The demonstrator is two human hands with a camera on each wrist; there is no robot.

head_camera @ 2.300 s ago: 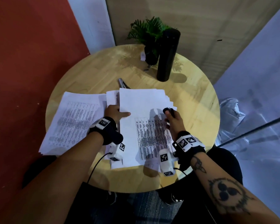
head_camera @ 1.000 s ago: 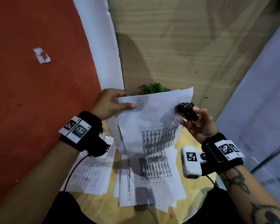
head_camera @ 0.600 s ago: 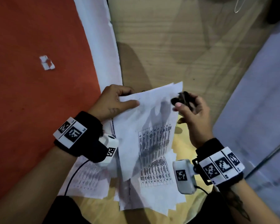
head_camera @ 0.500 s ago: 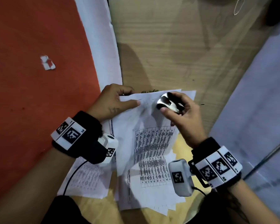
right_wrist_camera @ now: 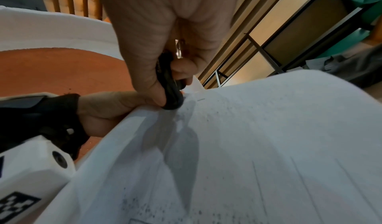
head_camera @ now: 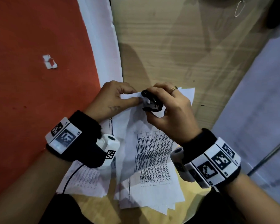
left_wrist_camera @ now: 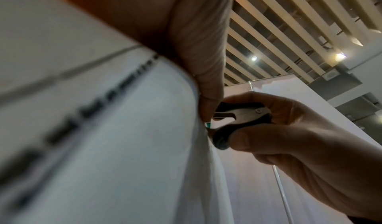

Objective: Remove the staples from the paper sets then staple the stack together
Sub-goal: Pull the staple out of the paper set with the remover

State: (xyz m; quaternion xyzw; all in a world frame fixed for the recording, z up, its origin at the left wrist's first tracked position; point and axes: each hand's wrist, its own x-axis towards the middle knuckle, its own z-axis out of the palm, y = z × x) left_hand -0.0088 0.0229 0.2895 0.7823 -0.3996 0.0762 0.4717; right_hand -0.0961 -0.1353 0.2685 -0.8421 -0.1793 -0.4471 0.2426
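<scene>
The right hand (head_camera: 170, 113) is curled round a small black staple remover (head_camera: 151, 102), thumb on one side and fingers on the other, squeezing it against the top edge of a raised paper set (head_camera: 145, 136). The left hand (head_camera: 110, 102) pinches that same top edge just beside the tool, thumb in front and fingers behind. In the left wrist view the metal claws of the remover meet the paper edge right next to the left thumb; the staple itself is too small to make out there.

The set is held up in the air above the table (head_camera: 90, 206), hanging loose and curving under its own weight. It is light and floppy, a few thin sheets that would tear easily if the claws pull sideways, so I judge the best hold is where the left hand has it, close to the staple, keeping the corner flat and tight while the tool bites.

Below, more printed sheets (head_camera: 82, 180) lie fanned and overlapping on the pale wooden table. Behind stand an orange wall (head_camera: 39, 38), a white strip and a wood panel (head_camera: 176, 46)
</scene>
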